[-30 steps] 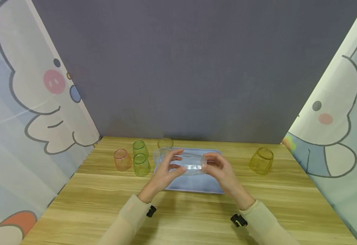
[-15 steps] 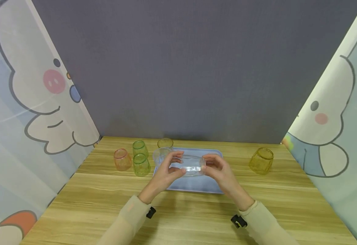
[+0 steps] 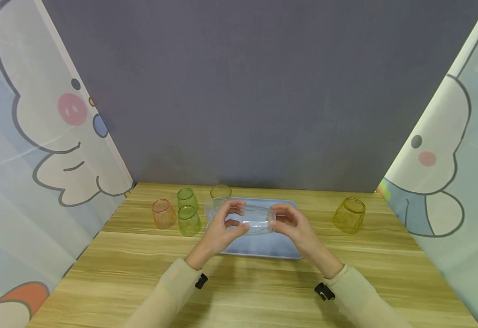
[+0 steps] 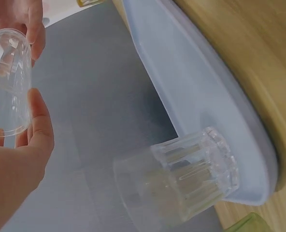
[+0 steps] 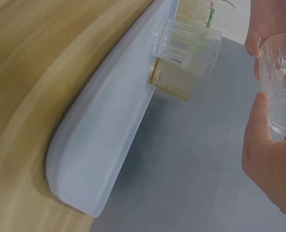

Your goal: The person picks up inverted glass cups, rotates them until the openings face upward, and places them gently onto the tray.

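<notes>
- The left hand [image 3: 222, 231] holds one end of a clear tumbler [image 3: 258, 220], thumb on the near side and fingers on the far side; it appears to be the rim end.
- The right hand [image 3: 298, 229] pinches the other end, seemingly the faceted base, in the same way.
- The tumbler lies on its side in the air above the blue tray [image 3: 259, 246], not touching it.
- A good hold here probably means even, light pressure from both hands, since smooth clear walls could slip.
- Turning it upright would call for the right hand to keep the base while the left eases off the rim.
- A second clear tumbler [image 3: 214, 208] stands upright at the tray's left end, near the left fingers, so leftward moves seem best kept small.
</notes>
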`<action>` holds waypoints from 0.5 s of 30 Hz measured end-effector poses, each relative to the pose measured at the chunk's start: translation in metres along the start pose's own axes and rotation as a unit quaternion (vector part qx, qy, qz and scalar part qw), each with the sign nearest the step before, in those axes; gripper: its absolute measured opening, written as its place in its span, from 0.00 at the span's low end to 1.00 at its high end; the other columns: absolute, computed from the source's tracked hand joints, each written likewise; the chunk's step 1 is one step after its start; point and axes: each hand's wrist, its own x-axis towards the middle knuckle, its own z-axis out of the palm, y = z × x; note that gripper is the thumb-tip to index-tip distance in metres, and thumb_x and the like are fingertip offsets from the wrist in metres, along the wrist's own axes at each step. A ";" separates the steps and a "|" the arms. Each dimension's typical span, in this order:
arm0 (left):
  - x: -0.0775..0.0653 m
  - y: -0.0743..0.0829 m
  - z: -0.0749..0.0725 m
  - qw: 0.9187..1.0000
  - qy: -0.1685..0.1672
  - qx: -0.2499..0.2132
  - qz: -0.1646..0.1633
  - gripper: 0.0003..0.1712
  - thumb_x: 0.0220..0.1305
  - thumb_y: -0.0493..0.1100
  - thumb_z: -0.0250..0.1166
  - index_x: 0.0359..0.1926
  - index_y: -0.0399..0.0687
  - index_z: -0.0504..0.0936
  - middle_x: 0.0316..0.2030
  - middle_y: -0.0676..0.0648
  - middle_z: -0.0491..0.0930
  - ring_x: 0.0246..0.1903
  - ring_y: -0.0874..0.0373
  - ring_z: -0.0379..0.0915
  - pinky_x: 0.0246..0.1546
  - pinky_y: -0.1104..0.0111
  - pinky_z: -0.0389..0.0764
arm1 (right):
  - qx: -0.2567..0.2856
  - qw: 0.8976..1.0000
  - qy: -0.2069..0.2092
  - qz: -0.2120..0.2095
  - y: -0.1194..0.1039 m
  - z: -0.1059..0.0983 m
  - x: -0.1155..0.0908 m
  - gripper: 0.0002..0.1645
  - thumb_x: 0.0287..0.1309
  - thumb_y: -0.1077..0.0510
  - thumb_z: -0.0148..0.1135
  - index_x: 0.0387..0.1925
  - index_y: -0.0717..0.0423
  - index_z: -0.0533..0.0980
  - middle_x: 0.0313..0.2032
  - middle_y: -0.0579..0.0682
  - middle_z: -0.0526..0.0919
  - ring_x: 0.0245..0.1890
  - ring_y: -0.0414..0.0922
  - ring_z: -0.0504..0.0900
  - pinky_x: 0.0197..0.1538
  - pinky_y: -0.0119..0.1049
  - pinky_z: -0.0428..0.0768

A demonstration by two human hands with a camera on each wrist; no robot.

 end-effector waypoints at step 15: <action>0.015 0.015 0.001 0.998 0.010 0.048 0.044 0.31 0.62 0.37 0.70 0.65 0.40 0.71 0.59 0.40 0.72 0.55 0.41 0.70 0.47 0.61 0.82 | -0.030 0.999 0.000 -0.025 -0.013 -0.013 0.002 0.27 0.67 0.67 0.62 0.64 0.71 0.68 0.56 0.68 0.74 0.51 0.44 0.81 0.52 0.40 0.84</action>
